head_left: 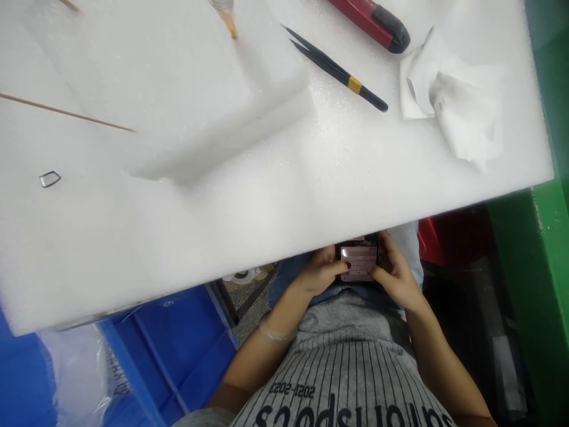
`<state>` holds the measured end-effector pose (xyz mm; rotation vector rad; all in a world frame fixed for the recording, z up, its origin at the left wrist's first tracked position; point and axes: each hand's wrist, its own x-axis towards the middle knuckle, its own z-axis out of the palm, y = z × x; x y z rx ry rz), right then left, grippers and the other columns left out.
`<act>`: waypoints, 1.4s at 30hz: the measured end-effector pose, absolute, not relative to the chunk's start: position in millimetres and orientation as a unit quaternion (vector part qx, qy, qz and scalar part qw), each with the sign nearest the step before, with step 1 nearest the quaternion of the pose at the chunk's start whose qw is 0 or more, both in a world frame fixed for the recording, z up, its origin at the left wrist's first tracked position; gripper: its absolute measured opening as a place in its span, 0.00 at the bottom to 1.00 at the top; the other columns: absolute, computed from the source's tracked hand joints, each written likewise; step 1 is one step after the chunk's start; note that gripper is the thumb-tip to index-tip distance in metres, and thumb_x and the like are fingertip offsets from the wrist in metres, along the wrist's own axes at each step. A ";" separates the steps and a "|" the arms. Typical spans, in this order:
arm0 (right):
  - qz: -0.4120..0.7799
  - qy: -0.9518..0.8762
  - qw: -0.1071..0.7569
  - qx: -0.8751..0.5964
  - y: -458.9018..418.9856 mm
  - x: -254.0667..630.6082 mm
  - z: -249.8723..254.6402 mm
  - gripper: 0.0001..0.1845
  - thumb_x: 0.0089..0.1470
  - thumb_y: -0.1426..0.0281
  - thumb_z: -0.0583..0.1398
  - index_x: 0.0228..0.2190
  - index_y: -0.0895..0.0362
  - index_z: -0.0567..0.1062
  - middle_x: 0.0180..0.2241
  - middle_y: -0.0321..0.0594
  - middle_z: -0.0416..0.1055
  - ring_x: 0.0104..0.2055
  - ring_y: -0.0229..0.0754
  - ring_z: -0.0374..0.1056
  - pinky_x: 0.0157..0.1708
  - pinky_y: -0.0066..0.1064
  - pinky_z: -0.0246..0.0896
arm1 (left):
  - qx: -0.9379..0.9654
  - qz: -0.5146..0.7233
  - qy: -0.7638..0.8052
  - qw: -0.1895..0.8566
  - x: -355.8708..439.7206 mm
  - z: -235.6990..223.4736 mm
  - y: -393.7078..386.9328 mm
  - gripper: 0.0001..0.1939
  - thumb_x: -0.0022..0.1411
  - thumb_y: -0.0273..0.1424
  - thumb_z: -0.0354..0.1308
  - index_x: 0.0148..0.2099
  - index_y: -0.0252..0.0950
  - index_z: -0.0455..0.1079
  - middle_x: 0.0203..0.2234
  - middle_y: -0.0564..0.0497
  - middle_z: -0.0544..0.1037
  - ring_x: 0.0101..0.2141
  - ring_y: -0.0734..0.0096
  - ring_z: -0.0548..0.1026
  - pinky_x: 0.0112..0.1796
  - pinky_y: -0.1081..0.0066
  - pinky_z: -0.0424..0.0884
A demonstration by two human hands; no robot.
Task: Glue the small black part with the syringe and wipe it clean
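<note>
A smartphone (357,271) rests between my two hands in my lap, just below the near edge of the white foam sheet (249,231). Its lit screen shows a keyboard; the top end is hidden under the foam. My left hand (320,270) grips the phone's left side, thumb over the keys. On the other side, my right hand (395,274) holds it with the thumb by the lower right corner. On the foam lie black tweezers (340,72) with a yellow band, a red cutter with a black end (377,24) and crumpled white tissue (466,112).
A thin wooden stick (66,111) and a small dark-rimmed clear piece (50,179) lie on the foam's left. An amber-tipped object (229,21) is cut off at the top. Below stand a blue crate (178,344) with plastic bags beside it, and a green frame (524,267) at right.
</note>
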<state>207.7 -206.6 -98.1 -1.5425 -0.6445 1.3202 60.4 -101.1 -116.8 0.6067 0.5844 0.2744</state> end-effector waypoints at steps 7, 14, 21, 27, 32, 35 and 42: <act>0.550 -0.237 0.485 -0.638 -205.4 206.6 -97.5 0.36 0.57 0.68 0.62 0.64 0.48 0.58 0.63 0.42 0.63 0.64 0.53 0.61 0.65 0.53 0.58 | 0.295 0.131 0.270 0.907 59.6 -118.5 -100.0 0.25 0.52 0.29 0.65 0.54 0.39 0.67 0.47 0.47 0.77 0.52 0.52 0.72 0.52 0.55 0.69; 0.559 -0.223 0.512 -0.613 -213.9 206.4 -92.3 0.24 0.59 0.66 0.61 0.56 0.48 0.66 0.55 0.42 0.71 0.59 0.51 0.66 0.62 0.50 0.62 | 0.248 0.110 0.280 0.921 50.6 -111.0 -112.9 0.46 0.52 0.28 0.67 0.68 0.48 0.50 0.55 0.47 0.70 0.55 0.53 0.69 0.51 0.57 0.70; 0.588 -0.250 0.459 -0.617 -226.8 208.4 -94.3 0.42 0.56 0.69 0.61 0.67 0.46 0.51 0.68 0.42 0.53 0.69 0.53 0.53 0.67 0.53 0.52 | 0.238 0.105 0.303 0.917 53.3 -108.1 -121.1 0.60 0.51 0.29 0.68 0.73 0.49 0.29 0.59 0.45 0.68 0.59 0.48 0.66 0.56 0.51 0.66; 0.531 -0.295 0.456 -0.650 -220.5 201.8 -94.1 0.43 0.56 0.70 0.62 0.68 0.47 0.51 0.66 0.42 0.57 0.68 0.54 0.55 0.67 0.53 0.52 | 0.237 0.125 0.275 0.923 53.5 -113.1 -121.5 0.59 0.52 0.27 0.67 0.73 0.48 0.30 0.59 0.45 0.68 0.59 0.49 0.66 0.59 0.49 0.62; 0.546 -0.312 0.460 -0.627 -223.0 204.8 -94.4 0.45 0.56 0.70 0.62 0.68 0.45 0.49 0.68 0.39 0.54 0.70 0.53 0.49 0.69 0.52 0.49 | 0.237 0.120 0.281 0.922 51.6 -115.0 -122.0 0.57 0.52 0.28 0.67 0.73 0.49 0.34 0.60 0.45 0.67 0.59 0.49 0.66 0.55 0.51 0.67; 0.585 -0.281 0.479 -0.591 -228.1 209.8 -96.4 0.42 0.58 0.69 0.61 0.68 0.42 0.50 0.69 0.36 0.52 0.70 0.51 0.49 0.68 0.52 0.50 | 0.241 0.120 0.297 0.916 51.5 -114.8 -122.5 0.55 0.52 0.28 0.67 0.72 0.50 0.37 0.60 0.46 0.67 0.59 0.49 0.66 0.55 0.53 0.68; 0.600 -0.268 0.482 -0.579 -232.1 213.7 -99.5 0.41 0.60 0.69 0.60 0.68 0.40 0.51 0.68 0.36 0.54 0.70 0.50 0.52 0.68 0.52 0.51 | 0.281 0.128 0.316 0.897 54.1 -114.6 -125.2 0.50 0.52 0.31 0.70 0.70 0.47 0.46 0.59 0.45 0.67 0.59 0.49 0.65 0.58 0.51 0.64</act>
